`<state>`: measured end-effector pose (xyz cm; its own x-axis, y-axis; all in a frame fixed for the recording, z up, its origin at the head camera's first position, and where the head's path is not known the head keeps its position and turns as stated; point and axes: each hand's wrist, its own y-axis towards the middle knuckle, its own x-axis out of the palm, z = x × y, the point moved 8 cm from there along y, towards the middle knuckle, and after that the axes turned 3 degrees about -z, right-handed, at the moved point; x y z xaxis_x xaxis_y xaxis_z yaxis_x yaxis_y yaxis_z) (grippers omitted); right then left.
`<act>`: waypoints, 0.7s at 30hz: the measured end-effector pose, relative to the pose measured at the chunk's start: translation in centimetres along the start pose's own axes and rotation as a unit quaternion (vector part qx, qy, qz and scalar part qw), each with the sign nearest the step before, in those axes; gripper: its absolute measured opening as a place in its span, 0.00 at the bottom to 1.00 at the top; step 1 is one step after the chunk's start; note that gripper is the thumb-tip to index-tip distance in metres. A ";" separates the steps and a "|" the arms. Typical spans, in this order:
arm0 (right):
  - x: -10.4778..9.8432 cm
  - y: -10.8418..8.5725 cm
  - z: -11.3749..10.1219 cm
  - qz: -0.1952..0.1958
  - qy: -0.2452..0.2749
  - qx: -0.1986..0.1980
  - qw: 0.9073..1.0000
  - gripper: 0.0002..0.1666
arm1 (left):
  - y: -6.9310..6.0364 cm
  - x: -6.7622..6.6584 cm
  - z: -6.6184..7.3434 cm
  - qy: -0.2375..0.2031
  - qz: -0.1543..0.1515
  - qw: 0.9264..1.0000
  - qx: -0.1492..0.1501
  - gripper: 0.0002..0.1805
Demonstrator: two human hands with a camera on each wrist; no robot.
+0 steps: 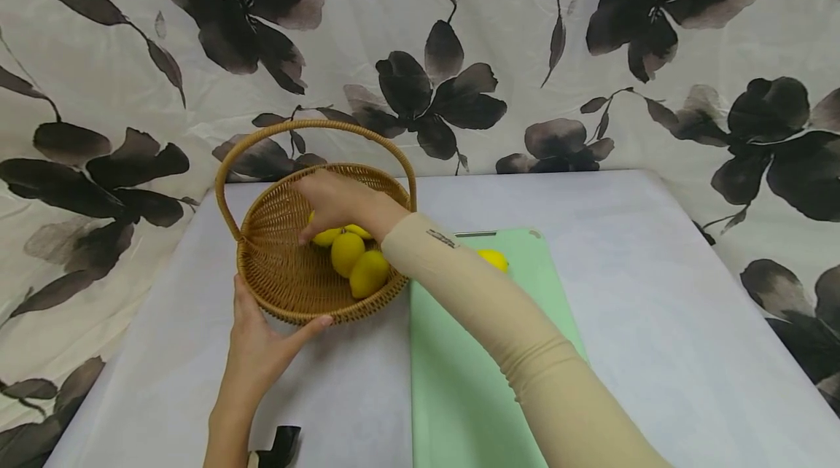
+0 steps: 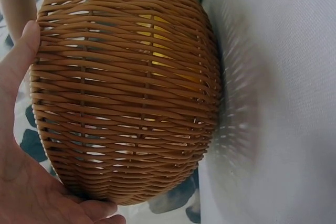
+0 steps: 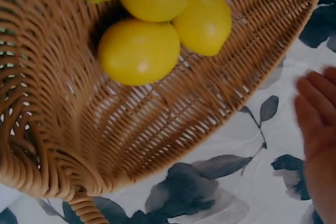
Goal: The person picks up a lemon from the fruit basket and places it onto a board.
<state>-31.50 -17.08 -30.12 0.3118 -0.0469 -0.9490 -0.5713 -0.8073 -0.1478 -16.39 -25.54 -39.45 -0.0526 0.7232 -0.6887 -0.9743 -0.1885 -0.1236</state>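
Note:
A wicker basket (image 1: pixel 282 271) with a tall handle stands tilted on the table, holding several yellow lemons (image 1: pixel 369 275), also seen in the right wrist view as lemons (image 3: pixel 139 52). My left hand (image 1: pixel 256 351) grips the basket's near left side, thumb at the rim; in the left wrist view the hand (image 2: pixel 26 171) spans the woven wall (image 2: pixel 126 87). Over the basket's opening is my right hand (image 1: pixel 337 204), above the lemons, fingers extended and holding nothing visible. The right wrist view shows the hand (image 3: pixel 323 145) beside the rim, partly cut off.
A green cutting board (image 1: pixel 453 380) lies right of the basket, with a yellow lemon (image 1: pixel 494 259) on it, partly hidden by my right sleeve (image 1: pixel 499 307). A black object (image 1: pixel 284 446) is at the near edge by my left wrist. Floral cloth (image 1: pixel 433 89) hangs behind the white table (image 1: pixel 630 293).

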 end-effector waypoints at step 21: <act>5.9 -2.5 1.4 -0.225 -0.137 0.115 0.958 0.41 | 0.0 0.1 0.1 0.007 0.001 1.000 -0.011 0.78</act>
<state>-29.30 -14.53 -35.72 0.3723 0.4580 -0.8072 -0.5871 -0.5574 -0.5870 -16.43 -25.44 -39.42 -0.0512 0.7129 -0.6994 -0.9691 -0.2047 -0.1376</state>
